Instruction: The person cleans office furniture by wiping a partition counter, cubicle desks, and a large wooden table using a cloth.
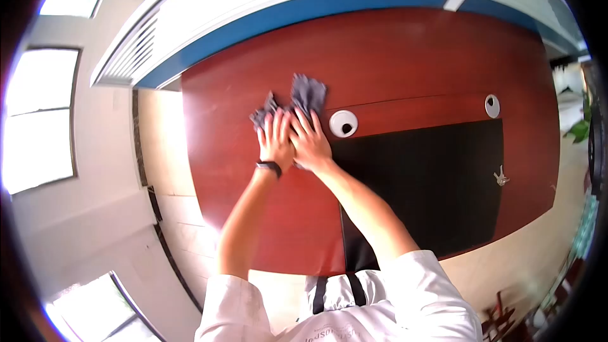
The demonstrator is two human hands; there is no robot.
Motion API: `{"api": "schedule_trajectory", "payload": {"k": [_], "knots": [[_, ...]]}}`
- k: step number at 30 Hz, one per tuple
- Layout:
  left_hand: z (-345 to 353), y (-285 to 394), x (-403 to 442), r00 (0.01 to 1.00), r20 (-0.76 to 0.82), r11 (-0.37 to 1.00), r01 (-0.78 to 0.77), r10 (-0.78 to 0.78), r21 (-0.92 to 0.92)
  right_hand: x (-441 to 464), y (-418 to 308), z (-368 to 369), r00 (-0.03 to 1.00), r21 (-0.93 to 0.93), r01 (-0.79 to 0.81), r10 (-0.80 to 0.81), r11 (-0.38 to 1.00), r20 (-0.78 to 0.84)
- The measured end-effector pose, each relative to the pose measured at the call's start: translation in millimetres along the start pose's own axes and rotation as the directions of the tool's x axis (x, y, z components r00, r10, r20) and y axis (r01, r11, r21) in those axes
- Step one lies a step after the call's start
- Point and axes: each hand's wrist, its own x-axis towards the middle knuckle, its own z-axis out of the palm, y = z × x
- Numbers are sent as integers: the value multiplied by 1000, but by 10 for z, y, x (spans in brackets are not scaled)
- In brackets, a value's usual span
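A crumpled dark grey cloth (309, 92) lies on the reddish-brown desk top (411, 50), left of its middle. My left hand (277, 139), with a dark band on its wrist, rests flat on the cloth with fingers stretched forward. Beside it, touching it, my right hand (309, 142) also lies flat with its fingers a little apart. Part of the cloth is hidden beneath both palms. It sticks out beyond the fingertips in two bunched pieces. Neither hand is closed around the cloth.
Right of my hands are a round white cable grommet (343, 124) and a large black desk mat (418, 183). A second grommet (492, 106) and a bunch of keys (501, 176) are farther right. A blue and white partition (304, 12) borders the far edge.
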Motion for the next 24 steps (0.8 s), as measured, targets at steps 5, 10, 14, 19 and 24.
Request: {"api": "schedule_trajectory", "payload": {"k": [5,10,14,19,24], "knots": [[55,175,-1900,994,39,990,108,-105,-93,-1380,-1072,-18,962,-51,82,-66,995,263],[171,584,-3412,971,18,947,236,-238,-217,-2570,-1709,-99,924,-39,221,-197,974,328],[791,620,-3796,957,-41,916,261,-286,-306,-3024,-1593,389,887,-75,328,-280,942,367],[899,475,-3946,970,-43,906,208,-240,-369,-3144,-1718,509,887,-118,305,-237,945,397],[911,324,-4031,987,-40,904,126,-155,-408,-3199,-1930,510,909,-161,233,-156,959,386]]}}
